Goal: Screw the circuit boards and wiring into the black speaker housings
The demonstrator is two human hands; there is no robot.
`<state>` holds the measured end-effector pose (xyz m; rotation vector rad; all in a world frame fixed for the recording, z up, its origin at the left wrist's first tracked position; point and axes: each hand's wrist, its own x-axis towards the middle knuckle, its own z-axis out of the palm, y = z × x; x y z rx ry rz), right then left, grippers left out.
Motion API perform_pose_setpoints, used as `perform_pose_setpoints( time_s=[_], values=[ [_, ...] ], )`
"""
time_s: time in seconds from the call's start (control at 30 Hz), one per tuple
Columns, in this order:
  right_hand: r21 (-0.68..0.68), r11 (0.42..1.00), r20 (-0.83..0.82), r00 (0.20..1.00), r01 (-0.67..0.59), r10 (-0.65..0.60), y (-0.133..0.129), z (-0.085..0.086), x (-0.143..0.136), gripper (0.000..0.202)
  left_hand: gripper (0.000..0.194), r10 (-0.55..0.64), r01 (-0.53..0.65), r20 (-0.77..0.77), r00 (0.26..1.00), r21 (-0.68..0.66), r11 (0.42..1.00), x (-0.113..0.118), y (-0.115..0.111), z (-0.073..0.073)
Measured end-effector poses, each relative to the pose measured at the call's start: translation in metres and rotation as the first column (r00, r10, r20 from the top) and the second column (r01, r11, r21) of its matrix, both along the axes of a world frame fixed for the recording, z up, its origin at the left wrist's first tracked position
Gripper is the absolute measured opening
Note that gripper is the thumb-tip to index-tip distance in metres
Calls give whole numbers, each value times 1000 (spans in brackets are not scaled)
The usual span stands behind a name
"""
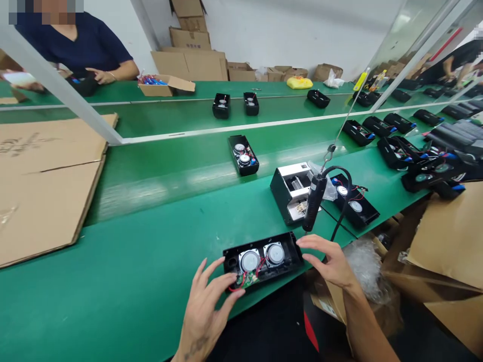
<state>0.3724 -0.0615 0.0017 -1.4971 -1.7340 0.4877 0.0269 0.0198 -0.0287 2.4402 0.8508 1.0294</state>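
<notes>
Black casing (275,274), 2 speakers (274,255) inside, left hand (207,296) near circuit board (249,279), its grip unclear, right hand (334,261) spread at opposite end

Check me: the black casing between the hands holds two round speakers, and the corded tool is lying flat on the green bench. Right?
Not quite: in the head view, the corded tool hangs from a hook, not lying on the green bench. The black casing between the left hand and right hand does hold two round speakers.
</notes>
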Motion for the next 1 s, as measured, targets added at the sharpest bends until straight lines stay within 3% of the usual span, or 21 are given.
perform_pose_setpoints(
  time_s=[0.13, 0.3, 0.4, 0.63, 0.73, 0.83, 0.9, 1.0],
  values=[
    [118, 992, -65, 996, -50, 58, 14, 0, -40, 12, 8, 72, -69, 39, 997, -75, 995, 15, 2, -7],
    [180, 951, 92, 967, -252, 239, 24, -18, -75, 16, 7, -37, 49, 113, 993, -110, 993, 39, 0, -8],
    [161, 939, 178, 945, -305, 276, 23, -20, -73, 17, 4, -67, 78, 103, 992, -109, 991, 36, 1, -9],
    [69, 958, 415, 881, -279, 226, 23, 5, -65, 27, 18, 151, -137, 63, 986, -188, 972, 28, -4, -17],
    [59, 962, 454, 865, -267, 213, 25, 4, -72, 28, 24, 85, -79, 23, 996, -191, 978, 28, -2, -12],
    [-115, 940, 464, 819, -321, 337, 25, -4, -79, 29, 41, -88, 73, -118, 989, -124, 990, 24, 2, -9],
    [-316, 883, 429, 778, -347, 460, 25, -8, -83, 28, 49, -163, 150, -198, 967, -80, 985, 22, 3, -12],
    [-552, 775, 349, 759, -307, 549, 27, -7, -88, 26, 49, -180, 166, -215, 960, -80, 983, 22, 3, -17]
  ],
)
